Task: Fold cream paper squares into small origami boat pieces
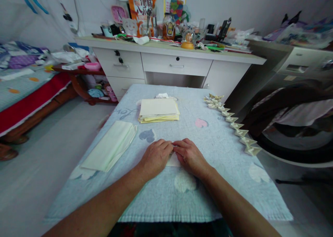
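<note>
On the cloth-covered table, a small piece of pale paper [173, 160] lies under both hands, mostly hidden by them. My left hand [158, 156] is closed with its fingertips pressed on the paper's upper edge. From the other side my right hand [190, 156] presses the same paper, fingers bent and together. The fingertips of the two hands nearly meet. Beyond them sits a stack of cream and yellow paper [158, 108]. To the left lies a folded bundle of pale green paper [109, 147]. Along the right side runs a row of folded paper boats [236, 126].
A blue cloth [145, 202] with heart prints covers the table. Behind it stands a white desk [125, 62] crowded with a jar [169, 27], bags and a pink clock [118, 14]. A washing machine [293, 62] is at right, a bed [31, 95] at left.
</note>
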The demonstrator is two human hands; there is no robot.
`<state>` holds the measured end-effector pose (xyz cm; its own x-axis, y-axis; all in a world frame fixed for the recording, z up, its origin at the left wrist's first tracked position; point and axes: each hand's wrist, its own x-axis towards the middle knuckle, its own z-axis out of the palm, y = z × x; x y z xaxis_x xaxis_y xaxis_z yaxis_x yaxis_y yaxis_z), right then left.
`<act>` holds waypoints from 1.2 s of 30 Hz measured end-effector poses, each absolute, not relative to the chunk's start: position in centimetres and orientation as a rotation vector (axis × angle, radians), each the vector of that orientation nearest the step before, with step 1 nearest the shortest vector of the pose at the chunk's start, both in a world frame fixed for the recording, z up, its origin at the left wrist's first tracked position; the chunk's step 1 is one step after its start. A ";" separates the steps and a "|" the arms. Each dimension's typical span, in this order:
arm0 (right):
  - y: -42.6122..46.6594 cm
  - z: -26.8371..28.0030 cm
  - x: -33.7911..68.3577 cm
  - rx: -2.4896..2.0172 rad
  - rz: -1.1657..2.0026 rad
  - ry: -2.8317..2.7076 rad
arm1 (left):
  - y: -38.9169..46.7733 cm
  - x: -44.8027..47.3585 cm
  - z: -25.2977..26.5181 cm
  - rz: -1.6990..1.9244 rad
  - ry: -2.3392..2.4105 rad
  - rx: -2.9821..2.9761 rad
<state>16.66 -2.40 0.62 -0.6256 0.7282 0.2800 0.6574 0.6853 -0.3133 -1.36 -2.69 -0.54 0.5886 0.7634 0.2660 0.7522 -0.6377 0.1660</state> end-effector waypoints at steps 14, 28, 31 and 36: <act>-2.3 -0.1 16.8 -1.092 0.213 -2.505 | -2.8 -1.4 -0.5 0.549 1.266 2.792; -2.3 0.3 16.2 -1.166 0.164 -2.595 | -3.0 -1.5 -0.8 0.557 1.285 2.835; -2.2 0.4 16.1 -1.175 0.138 -2.625 | -3.2 -1.5 -0.8 0.545 1.317 2.830; -2.1 0.4 16.1 -1.190 0.106 -2.650 | -3.5 -1.5 -0.8 0.461 1.340 2.803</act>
